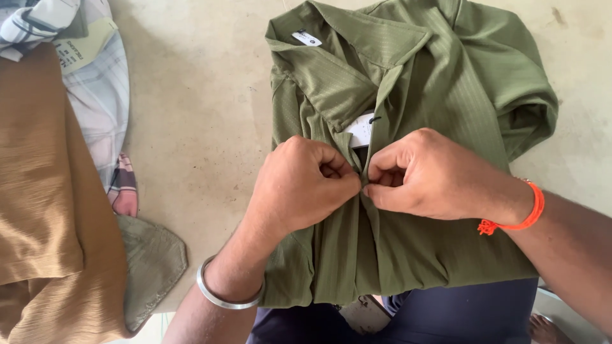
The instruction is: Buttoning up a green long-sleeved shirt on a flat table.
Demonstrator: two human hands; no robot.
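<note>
An olive-green shirt lay flat on the pale tabletop, collar pointing away from the person and hem hanging over the near edge, just above the person's dark-clad lap. Its sleeves were tucked in at the sides, the right one bunched into a fold near the far right edge. A small white label sat inside the collar, and a white tag showed in the open neck beside a dark button.

Both hands met at the shirt's front placket, about the middle of the garment. The left hand, with a silver bangle on its wrist, had its grip closed, fingers curled and pinched on the left edge of the placket. The right hand, with an orange thread band at the wrist, was likewise pinched shut on the opposite edge, thumb and forefinger pressing the cloth. The knuckles of the two hands nearly touched; whether a button lay between the fingertips could not be told.

To the left, well apart from the shirt, a tan-brown cloth lay heaped, with a pale checked garment behind it carrying a greenish card tag. A grey-green piece of fabric stuck out from beneath the tan cloth near the tabletop's edge.
</note>
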